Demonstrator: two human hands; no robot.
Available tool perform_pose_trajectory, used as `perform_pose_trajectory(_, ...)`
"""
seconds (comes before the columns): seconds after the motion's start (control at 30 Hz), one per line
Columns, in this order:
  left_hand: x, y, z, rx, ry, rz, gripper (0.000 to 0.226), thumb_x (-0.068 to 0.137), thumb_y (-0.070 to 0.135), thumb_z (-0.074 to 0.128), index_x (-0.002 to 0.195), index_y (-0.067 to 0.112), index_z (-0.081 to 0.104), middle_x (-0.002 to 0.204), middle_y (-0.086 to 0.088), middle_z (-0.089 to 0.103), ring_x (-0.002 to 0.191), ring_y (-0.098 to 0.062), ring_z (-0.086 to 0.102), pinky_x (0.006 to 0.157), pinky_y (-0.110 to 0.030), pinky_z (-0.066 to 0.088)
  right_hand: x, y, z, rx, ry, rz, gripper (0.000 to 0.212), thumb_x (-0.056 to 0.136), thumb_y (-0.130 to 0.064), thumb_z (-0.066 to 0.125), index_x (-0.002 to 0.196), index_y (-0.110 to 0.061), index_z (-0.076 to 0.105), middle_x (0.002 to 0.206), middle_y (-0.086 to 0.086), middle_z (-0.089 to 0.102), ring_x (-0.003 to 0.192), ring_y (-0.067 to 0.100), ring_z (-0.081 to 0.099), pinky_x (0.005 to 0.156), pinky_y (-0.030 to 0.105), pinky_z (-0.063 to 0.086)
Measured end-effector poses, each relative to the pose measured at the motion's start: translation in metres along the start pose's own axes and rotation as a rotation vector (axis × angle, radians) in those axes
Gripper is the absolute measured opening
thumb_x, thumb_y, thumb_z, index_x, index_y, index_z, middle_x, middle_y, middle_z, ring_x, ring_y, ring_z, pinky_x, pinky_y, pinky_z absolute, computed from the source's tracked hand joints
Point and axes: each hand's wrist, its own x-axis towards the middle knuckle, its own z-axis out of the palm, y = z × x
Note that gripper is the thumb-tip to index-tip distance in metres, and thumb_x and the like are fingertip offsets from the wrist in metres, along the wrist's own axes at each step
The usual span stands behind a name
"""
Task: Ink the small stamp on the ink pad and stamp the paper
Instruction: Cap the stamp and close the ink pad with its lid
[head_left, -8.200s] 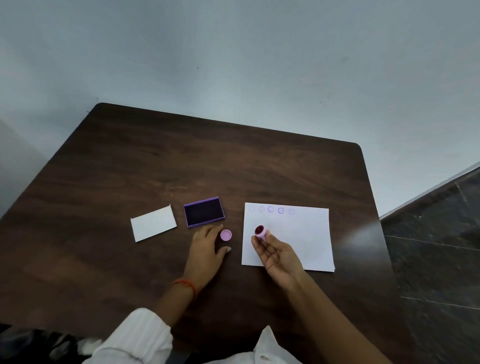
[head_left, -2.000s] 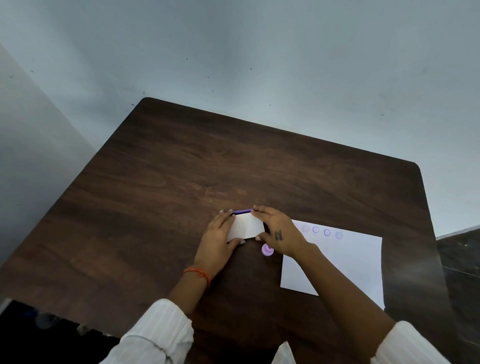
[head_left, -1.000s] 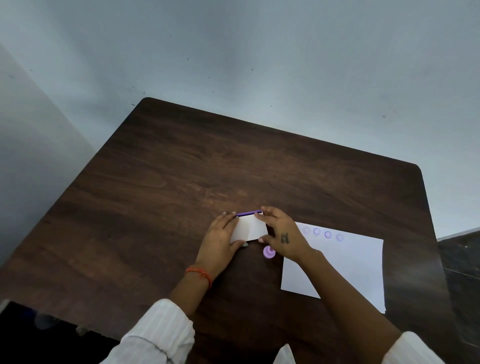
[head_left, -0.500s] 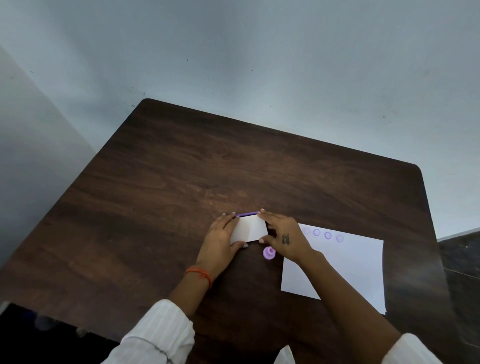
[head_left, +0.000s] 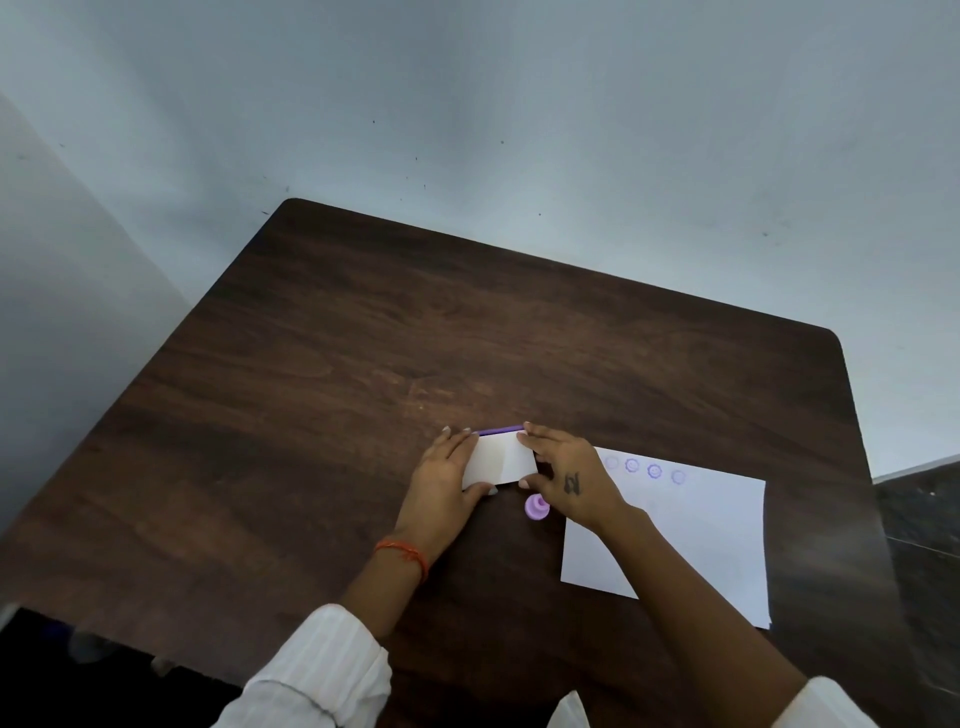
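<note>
Two hands press on the white lid that covers the purple ink pad: the left hand and the right hand grip its two sides. The small stamp stands on the desk, beside the paper with round prints.

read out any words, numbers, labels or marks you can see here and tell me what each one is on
No text can be read.
Round purple stamp prints in a row on the paper: designs too small and faint to read.
Dark mark on the back of the right hand: too blurred to read.
White lid on the ink pad: no print visible.
</note>
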Motion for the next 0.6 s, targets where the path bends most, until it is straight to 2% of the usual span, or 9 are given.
perform_pose_trajectory(0.13,0.0,-0.001,0.0,0.001,0.003,-0.011,0.069,0.078,0.024,0.069,0.137,0.015,0.034,0.148,-0.004,0.036,0.139,-0.019,0.023,0.111,-0.028,0.015,0.001,-0.001,0.001,0.012,0.008,0.013,0.058,0.079,-0.012,0.068,0.132,-0.01,0.044,0.144,0.007,0.045,0.132,0.021,0.041,0.11,0.031,0.033)
perform_pose_trajectory(0.37,0.006,-0.002,-0.005,0.015,0.01,-0.017,0.068,0.074,0.028,0.072,0.133,0.014,0.041,0.142,-0.006,0.044,0.133,-0.02,0.033,0.111,-0.031,0.025,0.007,-0.005,-0.007,0.029,-0.02,0.027,0.062,0.072,-0.014,0.074,0.128,-0.012,0.048,0.136,0.011,0.052,0.119,0.026,0.052,0.103,0.038,0.044)
perform_pose_trajectory(0.6,0.01,-0.001,-0.009,-0.002,-0.002,-0.03,0.068,0.07,0.027,0.076,0.129,0.014,0.046,0.137,-0.005,0.047,0.127,-0.02,0.035,0.106,-0.032,0.031,0.013,-0.014,-0.014,-0.089,-0.089,0.033,0.068,0.072,-0.018,0.075,0.132,-0.011,0.044,0.141,0.011,0.044,0.129,0.026,0.041,0.108,0.035,0.035)
